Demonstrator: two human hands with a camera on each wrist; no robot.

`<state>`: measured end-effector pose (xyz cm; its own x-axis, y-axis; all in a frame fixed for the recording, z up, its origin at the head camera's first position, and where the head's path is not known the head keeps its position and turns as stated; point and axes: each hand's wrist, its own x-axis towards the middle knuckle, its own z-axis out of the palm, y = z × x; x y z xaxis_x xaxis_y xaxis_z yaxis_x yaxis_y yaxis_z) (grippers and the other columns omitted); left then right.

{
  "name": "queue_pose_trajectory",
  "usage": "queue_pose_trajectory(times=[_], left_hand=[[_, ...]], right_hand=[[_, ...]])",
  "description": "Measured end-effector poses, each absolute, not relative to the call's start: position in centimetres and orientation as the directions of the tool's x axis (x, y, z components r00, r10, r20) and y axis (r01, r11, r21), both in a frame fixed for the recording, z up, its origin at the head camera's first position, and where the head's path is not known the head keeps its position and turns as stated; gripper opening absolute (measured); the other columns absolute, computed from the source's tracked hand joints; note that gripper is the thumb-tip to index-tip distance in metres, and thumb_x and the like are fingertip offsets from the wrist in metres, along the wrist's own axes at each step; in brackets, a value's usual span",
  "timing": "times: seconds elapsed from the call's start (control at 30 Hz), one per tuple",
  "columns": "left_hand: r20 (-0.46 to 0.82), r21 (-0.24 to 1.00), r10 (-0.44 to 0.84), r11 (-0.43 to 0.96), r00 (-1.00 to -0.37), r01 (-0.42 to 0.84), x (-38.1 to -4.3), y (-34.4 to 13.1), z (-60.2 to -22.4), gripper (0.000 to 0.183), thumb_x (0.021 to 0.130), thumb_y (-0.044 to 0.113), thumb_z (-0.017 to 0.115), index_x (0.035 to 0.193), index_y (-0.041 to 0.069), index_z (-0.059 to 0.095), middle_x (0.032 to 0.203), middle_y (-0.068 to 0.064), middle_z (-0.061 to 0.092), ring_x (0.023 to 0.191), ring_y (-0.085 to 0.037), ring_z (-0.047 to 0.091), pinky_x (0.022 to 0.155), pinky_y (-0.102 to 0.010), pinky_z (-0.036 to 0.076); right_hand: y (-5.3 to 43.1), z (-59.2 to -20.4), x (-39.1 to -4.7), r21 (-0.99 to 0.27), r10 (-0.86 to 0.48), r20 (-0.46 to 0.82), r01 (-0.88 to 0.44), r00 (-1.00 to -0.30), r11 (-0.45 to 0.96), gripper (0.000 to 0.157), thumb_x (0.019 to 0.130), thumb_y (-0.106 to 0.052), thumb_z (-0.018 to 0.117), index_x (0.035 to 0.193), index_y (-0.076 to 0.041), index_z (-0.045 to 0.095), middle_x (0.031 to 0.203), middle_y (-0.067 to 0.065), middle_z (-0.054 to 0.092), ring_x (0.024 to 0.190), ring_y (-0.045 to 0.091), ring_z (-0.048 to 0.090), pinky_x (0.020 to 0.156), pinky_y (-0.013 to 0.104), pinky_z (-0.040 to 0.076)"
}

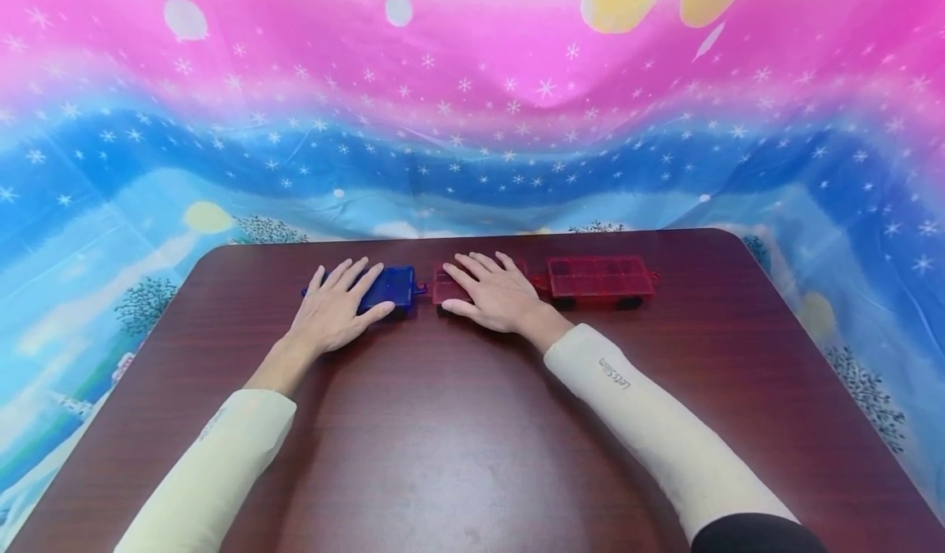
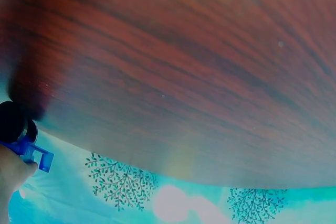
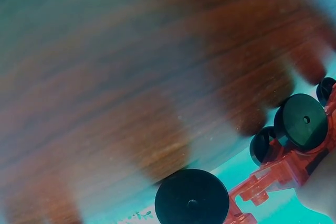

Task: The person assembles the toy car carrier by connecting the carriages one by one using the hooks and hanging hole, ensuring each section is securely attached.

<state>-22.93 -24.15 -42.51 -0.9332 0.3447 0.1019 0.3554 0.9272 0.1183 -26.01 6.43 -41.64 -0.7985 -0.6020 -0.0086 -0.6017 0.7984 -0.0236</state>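
Three see-through plastic toy train cars on black wheels stand in a row near the far edge of the table. The blue car (image 1: pixel 401 285) is at the left, with my left hand (image 1: pixel 329 310) resting on its top, fingers spread and straight. My right hand (image 1: pixel 498 294) lies flat over the middle red car (image 1: pixel 440 278), covering most of it. To its right is another red car (image 1: pixel 600 275), which no hand touches. Small hooks link the cars end to end. The left wrist view catches a blue hook (image 2: pixel 44 160); the right wrist view has a red coupling (image 3: pixel 262 182) between black wheels (image 3: pixel 302 121).
The cars are on a dark red-brown wooden table (image 1: pixel 450 446) with rounded far corners. Behind and beside it hangs a pink and blue cloth (image 1: pixel 472 85) printed with snowflakes and trees.
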Motion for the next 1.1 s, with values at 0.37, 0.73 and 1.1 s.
queue_pose_trajectory(times=[0.37, 0.73, 1.1], left_hand=[[0.106, 0.121, 0.341, 0.928, -0.934, 0.353, -22.83, -24.1, -42.47, 0.085, 0.097, 0.074, 0.039, 0.161, 0.019, 0.032, 0.165, -0.014, 0.027, 0.151, -0.039, 0.019, 0.118, -0.065, 0.006], [0.075, 0.107, 0.349, 0.929, -0.934, 0.355, -23.05, -23.94, -41.98, 0.087, 0.096, 0.076, 0.036, 0.162, 0.019, 0.029, 0.165, -0.015, 0.027, 0.151, -0.04, 0.019, 0.119, -0.065, 0.006], [0.051, 0.101, 0.364, 0.925, -0.93, 0.367, -23.34, -23.6, -41.66, 0.087, 0.096, 0.077, 0.036, 0.162, 0.02, 0.029, 0.164, -0.016, 0.027, 0.153, -0.04, 0.015, 0.119, -0.065, 0.006]], right_hand=[[6.4, -41.54, -25.91, -0.028, -0.603, -0.003, -0.603, -0.798, 0.797, 0.082, 0.097, -0.077, 0.021, 0.164, -0.03, 0.021, 0.168, 0.001, 0.022, 0.153, 0.027, 0.019, 0.121, 0.056, 0.012], [6.56, -41.3, -25.99, -0.032, -0.598, -0.017, -0.597, -0.801, 0.801, 0.08, 0.099, -0.075, 0.025, 0.164, -0.029, 0.021, 0.169, 0.001, 0.019, 0.155, 0.024, 0.014, 0.122, 0.055, 0.007], [6.83, -40.75, -25.83, -0.08, -0.587, -0.015, -0.584, -0.81, 0.808, 0.079, 0.099, -0.074, 0.026, 0.163, -0.028, 0.024, 0.169, 0.001, 0.02, 0.155, 0.024, 0.011, 0.122, 0.057, 0.003]])
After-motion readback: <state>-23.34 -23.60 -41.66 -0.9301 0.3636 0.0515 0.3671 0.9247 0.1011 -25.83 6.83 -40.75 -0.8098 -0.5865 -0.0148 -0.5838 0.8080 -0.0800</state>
